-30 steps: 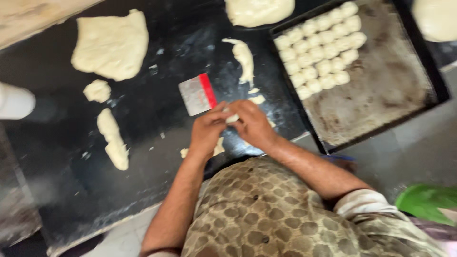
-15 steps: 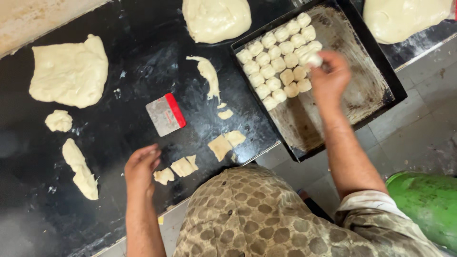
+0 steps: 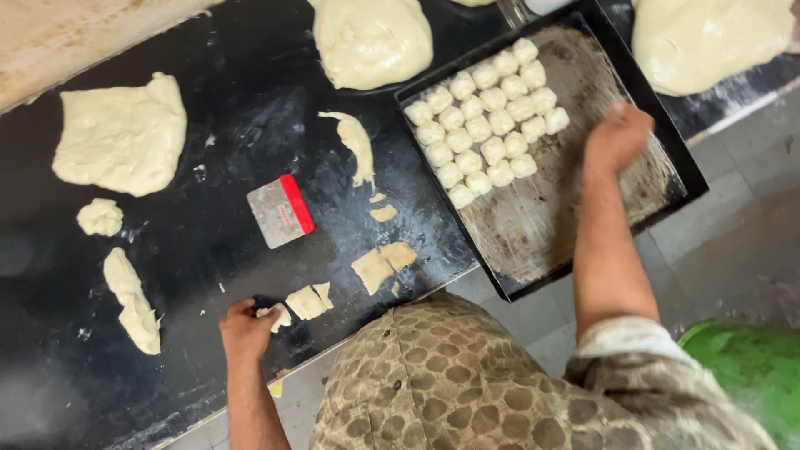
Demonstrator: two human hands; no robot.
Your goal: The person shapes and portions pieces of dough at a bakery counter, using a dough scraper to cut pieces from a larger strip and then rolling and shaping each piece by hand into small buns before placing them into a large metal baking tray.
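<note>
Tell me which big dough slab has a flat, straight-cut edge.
The slab at far left on the black counter: its left side runs straight and angular. The top-centre slab and top-right slab are rounded.

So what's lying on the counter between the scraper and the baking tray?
In the head view, a long dough strip with small scraps below it lies between the scraper and the tray.

Pale cream dough pieces (image 3: 307,302), black worktop (image 3: 217,108), grey scraper (image 3: 282,211) with red edge, brown-mottled shirt (image 3: 450,383)

Dough pcs (image 3: 308,302): soft, matt, pale. Worktop (image 3: 208,250): black, glossy, flour-smeared. Baking tray (image 3: 583,200): dark metal, dull, scuffed. Scraper (image 3: 275,212): steel blade, red plastic grip.
</note>
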